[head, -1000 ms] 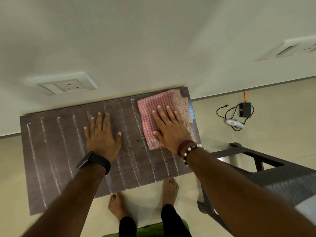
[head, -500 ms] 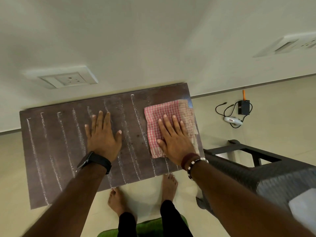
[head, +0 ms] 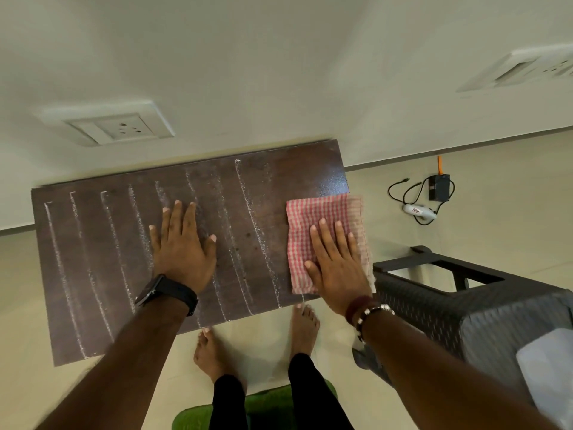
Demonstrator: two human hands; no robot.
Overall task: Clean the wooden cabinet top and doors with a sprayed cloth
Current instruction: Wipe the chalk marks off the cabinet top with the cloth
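Both hands' fingers flat, right hand point(head: 336, 262) on checked cloth point(head: 313, 225), plastic stool point(head: 449, 302) just beside cabinet top point(head: 93, 259).

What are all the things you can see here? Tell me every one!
cabinet top: 1, dark brown with white streaks, against the wall
cloth: 1, red and white check, on the top's right end, overhanging the right edge
sockets: 2, white, on the wall, one above the top, one far right
charger: 1, black, on the floor to the right, with a black cable
white gadget: 1, on the floor by the charger
chair: 1, dark grey, right of the cabinet
mat: 1, green, under the person
watch: 1, black, left wrist
bracelets: right wrist
feet: 2, bare, on the floor
left hand: flat on the top
right hand: flat on the cloth
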